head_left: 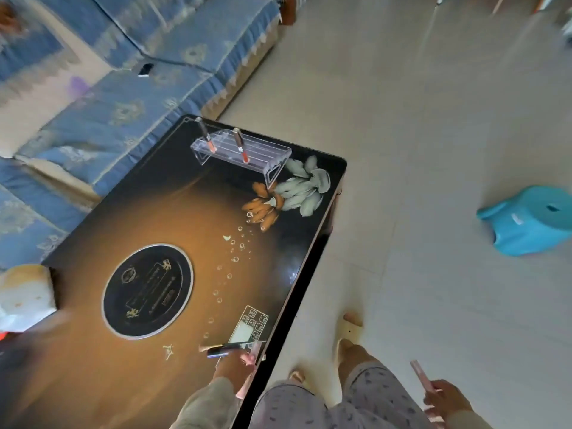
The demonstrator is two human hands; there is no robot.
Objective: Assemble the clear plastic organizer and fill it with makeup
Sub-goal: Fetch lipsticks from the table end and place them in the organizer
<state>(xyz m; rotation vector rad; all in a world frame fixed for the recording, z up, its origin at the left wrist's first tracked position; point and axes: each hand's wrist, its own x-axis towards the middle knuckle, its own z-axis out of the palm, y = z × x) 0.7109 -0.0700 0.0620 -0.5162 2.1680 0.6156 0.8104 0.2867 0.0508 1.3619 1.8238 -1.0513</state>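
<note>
**Clear plastic organizer** [247, 153]: stands at the far end of the table [173, 212], long axis running across the table's width. Two lip gloss tubes [242, 146] stand upright in it, well apart, and the slots between and to the right of them are open.

**Left hand** [230, 371]: at the table's near right edge, fingers curled round pink tubes [247, 359]. A dark liner pen [230, 347] lies crosswise at the fingertips (held or merely touched, cannot tell through the blur).

**Right hand** [447, 397]: off the table, over the floor to the right, fingers closed round a single pink tube [421, 375] that points far-left.

**Relation for the coming move**: the organizer lies straight toward the far end from both hands and well apart from them. The left hand is the nearer, being already over the tabletop. Tubes probably need turning upright to drop into the slots.
</note>
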